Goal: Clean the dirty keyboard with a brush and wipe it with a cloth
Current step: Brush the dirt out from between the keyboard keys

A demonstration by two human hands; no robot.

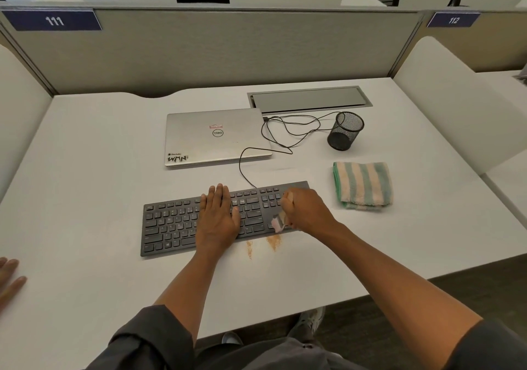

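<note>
A black keyboard (171, 224) lies on the white desk (85, 170), tilted slightly. My left hand (218, 215) presses flat on its middle keys, fingers straight. My right hand (306, 208) grips a small brush (278, 222) over the keyboard's right end, with the pale bristles touching the front edge of the keys. Orange-brown crumbs (273, 241) lie on the desk just in front of the keyboard, in two small patches. A folded green-and-cream striped cloth (362, 184) lies to the right of the keyboard, untouched.
A closed silver laptop (216, 137) sits behind the keyboard, with a black cable (285, 130) looping to it. A black mesh pen cup (345, 131) stands behind the cloth. Another person's hand (10, 278) rests on the desk's left edge. Partition walls surround the desk.
</note>
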